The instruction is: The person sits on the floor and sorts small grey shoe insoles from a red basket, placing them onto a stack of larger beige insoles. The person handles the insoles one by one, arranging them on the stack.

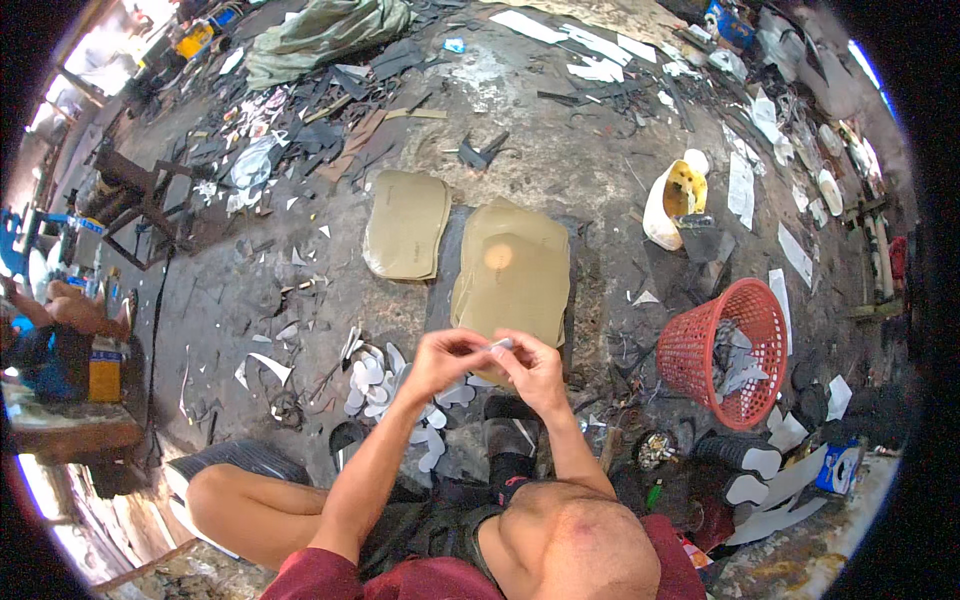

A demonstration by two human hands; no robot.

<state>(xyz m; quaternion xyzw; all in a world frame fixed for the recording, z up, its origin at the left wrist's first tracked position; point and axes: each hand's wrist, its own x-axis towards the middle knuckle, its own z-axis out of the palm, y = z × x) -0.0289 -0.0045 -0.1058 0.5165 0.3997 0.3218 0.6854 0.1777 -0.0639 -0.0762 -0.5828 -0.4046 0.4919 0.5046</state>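
My left hand (pixel 440 362) and my right hand (pixel 535 372) meet in front of me, fingers pinched together. Between their fingertips is a small pale grey-white piece (pixel 500 345), largely covered by the fingers. Just beyond the hands lies a stack of tan sheets (pixel 512 280) with rounded corners, on a dark board (pixel 440 300). A second, smaller stack of tan sheets (pixel 407 225) sits to its left. Beside and below my left hand, several white insole-shaped cutouts (pixel 370 380) are heaped on the floor.
At right stand a red plastic basket (pixel 680 345) with pale scraps and a cut-open white container (pixel 660 205), yellow inside. A dark metal frame (pixel 150 205) is at far left. Another person's arm (pixel 75 305) shows near a low bench (pixel 75 432). Scraps litter the floor.
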